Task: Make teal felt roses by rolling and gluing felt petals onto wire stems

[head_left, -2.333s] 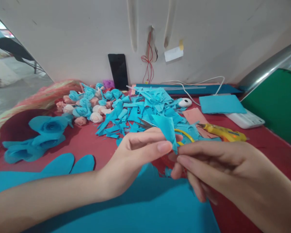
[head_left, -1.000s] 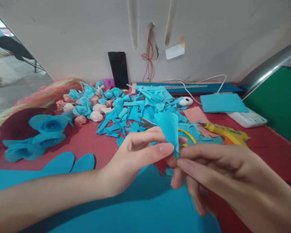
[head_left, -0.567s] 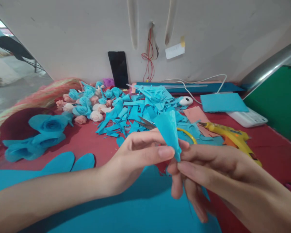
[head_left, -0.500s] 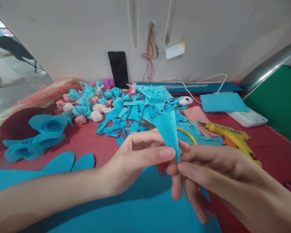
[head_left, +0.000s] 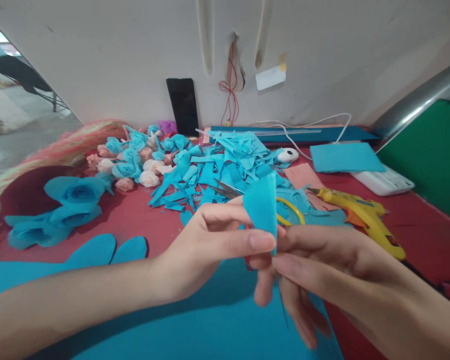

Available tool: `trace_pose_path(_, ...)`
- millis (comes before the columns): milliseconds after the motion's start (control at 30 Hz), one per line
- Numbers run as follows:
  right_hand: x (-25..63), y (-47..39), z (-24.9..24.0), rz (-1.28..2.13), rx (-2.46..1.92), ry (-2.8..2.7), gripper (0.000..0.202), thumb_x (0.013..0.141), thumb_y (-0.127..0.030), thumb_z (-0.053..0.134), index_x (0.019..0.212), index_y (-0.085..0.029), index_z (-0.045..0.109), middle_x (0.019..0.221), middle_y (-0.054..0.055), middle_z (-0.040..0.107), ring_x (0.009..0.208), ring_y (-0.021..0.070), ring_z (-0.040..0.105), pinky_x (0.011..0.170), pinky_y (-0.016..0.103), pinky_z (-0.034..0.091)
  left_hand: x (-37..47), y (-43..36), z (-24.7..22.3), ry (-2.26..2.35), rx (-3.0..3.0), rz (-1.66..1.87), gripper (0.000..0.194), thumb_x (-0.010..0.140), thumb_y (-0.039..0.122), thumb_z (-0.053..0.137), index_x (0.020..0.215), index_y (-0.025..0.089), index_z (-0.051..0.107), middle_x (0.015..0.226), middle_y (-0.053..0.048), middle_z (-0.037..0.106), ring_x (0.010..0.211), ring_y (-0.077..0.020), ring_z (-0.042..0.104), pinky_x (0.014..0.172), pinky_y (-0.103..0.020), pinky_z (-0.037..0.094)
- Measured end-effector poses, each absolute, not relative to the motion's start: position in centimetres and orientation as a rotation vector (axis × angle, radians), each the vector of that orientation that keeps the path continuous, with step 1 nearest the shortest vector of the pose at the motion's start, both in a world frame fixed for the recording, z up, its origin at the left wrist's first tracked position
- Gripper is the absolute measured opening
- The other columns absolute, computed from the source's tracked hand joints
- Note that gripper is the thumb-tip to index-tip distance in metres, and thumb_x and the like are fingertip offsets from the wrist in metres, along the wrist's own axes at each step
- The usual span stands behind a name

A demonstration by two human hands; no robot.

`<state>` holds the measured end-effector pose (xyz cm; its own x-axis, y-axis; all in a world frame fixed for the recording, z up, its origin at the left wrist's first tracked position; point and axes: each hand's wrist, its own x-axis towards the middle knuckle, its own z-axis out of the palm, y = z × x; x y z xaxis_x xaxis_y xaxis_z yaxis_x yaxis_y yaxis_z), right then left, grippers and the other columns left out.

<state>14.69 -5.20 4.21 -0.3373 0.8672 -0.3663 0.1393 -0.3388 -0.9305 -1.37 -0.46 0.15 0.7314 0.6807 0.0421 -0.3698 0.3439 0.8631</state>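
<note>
Carefully, the left hand (head_left: 213, 250) pinches a blue paper petal (head_left: 261, 202) between thumb and fingers, and the right hand (head_left: 322, 265) pinches its lower tip, from which a thin wire (head_left: 284, 305) goes down. The petal is raised above a blue sheet (head_left: 210, 320). Behind it lie yellow-handled scissors (head_left: 302, 216), then blue paper scraps (head_left: 213, 172); to the right, a yellow glue gun (head_left: 363, 211); far left, large blue paper flowers (head_left: 77, 192).
</note>
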Motion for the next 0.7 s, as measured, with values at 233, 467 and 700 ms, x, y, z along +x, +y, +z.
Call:
trace_pose_path(233,15.1,-4.7,3.2,1.782,-1.158,-1.446,0.023,0.085,-0.029,0.049,0.069,-0.02,0.062,0.069,-0.002,0.062,0.043,0.0028,0.048,0.043,0.012,0.037,-1.0,-0.3,0.1,0.373,1.021,0.739,0.012,0.073,0.032,0.07,0.076,0.02,0.069,0.058,0.004,0.055,0.051,-0.0083,0.057,0.055,-0.021,0.042)
trace_pose_path(467,15.1,-4.4,3.1,1.75,-1.209,-1.483,0.024,0.084,-0.032,0.049,0.069,-0.019,0.063,0.066,0.0,0.061,0.042,0.0036,0.048,0.043,0.014,0.036,-1.0,-0.3,0.4,0.428,1.049,0.758,0.017,0.066,0.034,0.075,0.078,0.023,0.073,0.072,0.002,0.056,0.057,-0.007,0.051,0.051,-0.017,0.043)
trace_pose_path(700,14.7,-5.1,4.0,1.7,-1.343,-1.276,0.019,0.08,-0.027,0.057,0.064,-0.02,0.064,0.065,-0.003,0.063,0.045,0.0021,0.049,0.044,0.011,0.037,-1.2,-0.2,0.4,0.426,1.113,0.786,0.01,0.066,0.032,0.075,0.072,0.024,0.073,0.086,0.001,0.063,0.085,-0.0145,0.057,0.078,-0.025,0.047)
